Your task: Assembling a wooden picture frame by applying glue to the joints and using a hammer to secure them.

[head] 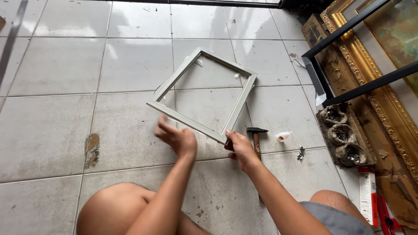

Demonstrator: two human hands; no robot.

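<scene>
The square wooden frame (pixel 203 93) is held tilted above the tiled floor (pixel 56 122), empty and thin-railed, so it probably feels light and stiff (its corner joints look like the weak spots). The right hand (pixel 241 148) pinches its near corner. The left hand (pixel 176 138) hovers open-fingered beside the lower rail, blurred. A hammer (pixel 257 138) lies nearby.

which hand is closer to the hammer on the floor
Right. The right hand grips the near corner of the pale square frame, just left of the hammer. The left hand is farther left, along the frame's lower edge.
</scene>
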